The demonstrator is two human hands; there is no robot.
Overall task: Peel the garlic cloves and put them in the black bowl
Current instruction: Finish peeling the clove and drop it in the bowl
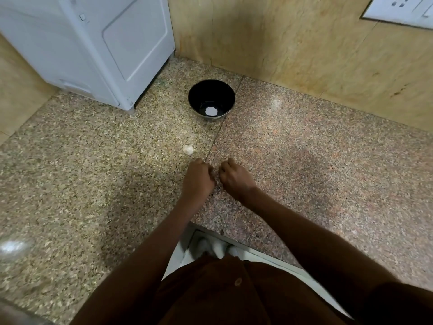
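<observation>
A black bowl [201, 93] stands on the granite counter near the back wall; a pale round spot shows on its bottom, and I cannot tell if it is a reflection. A small white garlic bulb [188, 149] lies on the counter in front of the bowl. My left hand [198, 178] and my right hand [235, 178] rest side by side just in front of the garlic, backs up, fingers curled under. Nothing shows in either hand, and their undersides are hidden. The left hand's knuckles lie a short way from the garlic, not touching it.
A white appliance [105, 48] stands at the back left of the counter [316, 165]. A tan wall runs behind the bowl, with a white socket plate [403, 8] at the top right. The counter's front edge lies below my forearms.
</observation>
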